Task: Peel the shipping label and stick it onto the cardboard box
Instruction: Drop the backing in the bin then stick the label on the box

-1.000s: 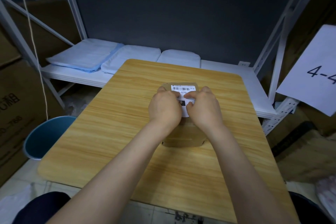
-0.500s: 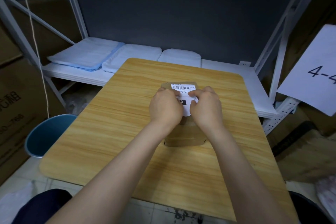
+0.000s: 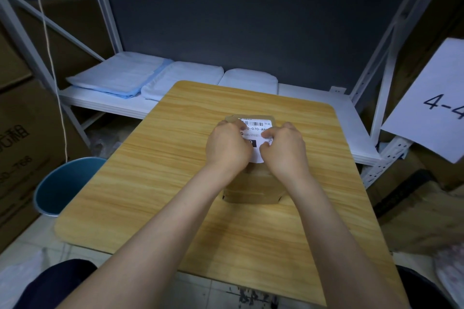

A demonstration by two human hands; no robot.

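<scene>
A flat brown cardboard box [image 3: 253, 187] lies on the wooden table [image 3: 155, 173], a little past its middle. A white shipping label [image 3: 256, 128] with a barcode and black print sits over the box's far half. My left hand [image 3: 227, 145] covers the label's left side, fingers curled on its edge. My right hand [image 3: 285, 148] pinches the label's right edge between thumb and fingers. The lower part of the label and much of the box are hidden under my hands.
A white shelf [image 3: 326, 110] behind the table holds folded white and blue cloths [image 3: 120, 75]. A blue bin [image 3: 62, 183] stands on the floor at left beside cardboard cartons [image 3: 20, 143]. A paper sign marked "4-4" [image 3: 431, 105] hangs at right.
Both hands stay on the label over the box. My right fingers have shifted slightly along the label's right edge. The box has not moved.
</scene>
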